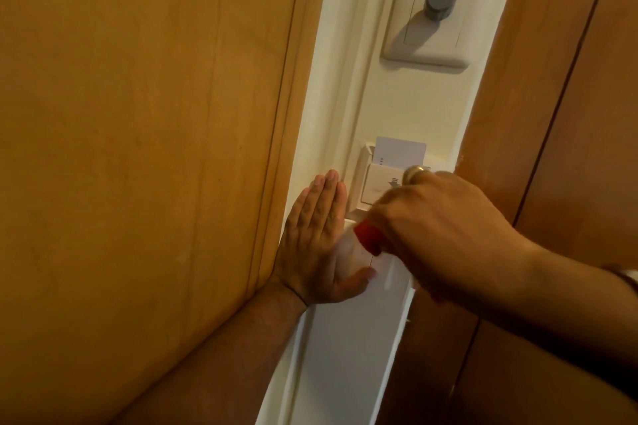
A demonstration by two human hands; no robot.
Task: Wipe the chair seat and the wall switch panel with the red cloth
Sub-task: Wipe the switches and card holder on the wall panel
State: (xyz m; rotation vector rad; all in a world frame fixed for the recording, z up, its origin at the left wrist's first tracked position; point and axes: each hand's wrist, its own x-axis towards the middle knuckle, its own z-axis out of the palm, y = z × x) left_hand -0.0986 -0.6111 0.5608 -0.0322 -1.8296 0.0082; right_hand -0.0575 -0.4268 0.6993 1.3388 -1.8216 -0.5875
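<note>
Both hands are up at the narrow strip of cream wall point(407, 107) between two stretches of wood. The person's left hand point(319, 238) lies flat and spread against the wall, fingers straight and close together pointing upward, the thumb stretched out to the right over a white plate; it holds nothing. The right hand point(438, 228) reaches in from the lower right with its fingers curled tight around a bunched red cloth point(370, 239), of which only a small wad shows below the knuckles, pressed toward the wall just beneath the white plastic key-card holder point(381, 183). A gold-coloured ring point(418, 172) sits on one finger of that hand, right in front of the holder's upper right corner. A white card point(400, 149) stands upright in the holder's slot, its top half sticking out. Higher on the same strip, well apart from the hands, is a square cream wall switch panel point(438, 15) with a round grey knob point(440, 1) jutting from its middle and throwing a shadow down to the left. To the left of the strip runs a broad panel of honey-coloured wood point(145, 134) with a moulded edge; the left forearm lies along its lower part. To the right stands a darker, reddish-brown wooden surface point(566, 114). I cannot see the chair from where this is viewed.
</note>
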